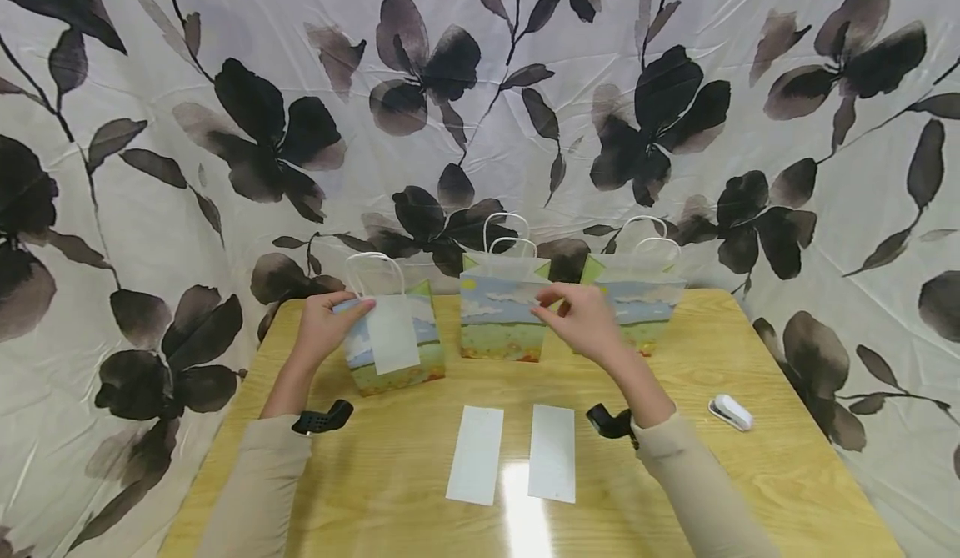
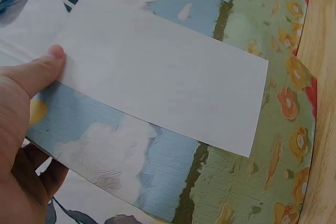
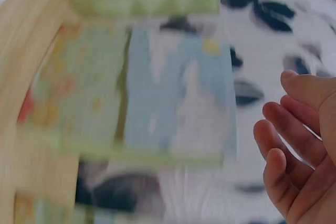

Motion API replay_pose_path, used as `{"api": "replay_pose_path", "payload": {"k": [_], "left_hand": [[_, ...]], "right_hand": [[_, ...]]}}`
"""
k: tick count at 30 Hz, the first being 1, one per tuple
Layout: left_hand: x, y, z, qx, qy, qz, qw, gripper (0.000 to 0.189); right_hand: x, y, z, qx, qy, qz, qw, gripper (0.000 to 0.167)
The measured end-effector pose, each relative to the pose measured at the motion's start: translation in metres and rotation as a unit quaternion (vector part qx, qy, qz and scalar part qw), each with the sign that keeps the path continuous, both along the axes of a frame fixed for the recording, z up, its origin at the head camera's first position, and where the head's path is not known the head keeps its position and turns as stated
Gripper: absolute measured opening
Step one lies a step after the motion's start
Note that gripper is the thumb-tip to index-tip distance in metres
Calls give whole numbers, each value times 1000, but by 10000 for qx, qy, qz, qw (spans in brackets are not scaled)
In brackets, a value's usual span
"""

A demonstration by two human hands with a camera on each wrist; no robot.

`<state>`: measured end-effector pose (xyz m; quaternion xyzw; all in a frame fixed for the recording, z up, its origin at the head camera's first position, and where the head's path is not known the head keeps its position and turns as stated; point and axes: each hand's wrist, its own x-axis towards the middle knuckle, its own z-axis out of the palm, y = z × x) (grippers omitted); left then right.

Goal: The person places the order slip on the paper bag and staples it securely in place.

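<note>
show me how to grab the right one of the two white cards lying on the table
I'd pinch the right card by its long right edge, coming from the right with the right hand: it looks flat on the table, so that edge probably needs lifting first. The left card leaves less room on its side.

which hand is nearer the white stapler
Right: the right hand is beyond and left of the white stapler, near the middle bag; the left hand is farther left, pinching a white card against the leftmost bag.
</note>
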<state>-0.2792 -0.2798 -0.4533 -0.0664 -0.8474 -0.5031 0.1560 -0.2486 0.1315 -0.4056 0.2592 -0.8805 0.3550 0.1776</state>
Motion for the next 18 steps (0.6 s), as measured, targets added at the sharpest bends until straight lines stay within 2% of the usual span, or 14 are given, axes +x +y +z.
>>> {"api": "replay_pose_path", "payload": {"k": [7,18], "left_hand": [[1,-1,0,19,36,-48,10000,33],[2,0,0,153,-238,55,9996,37]], "right_hand": [[24,84,-18,18,-595,-853,9946,17],[58,175,-50,68,-796,-1957,9774,22]]}}
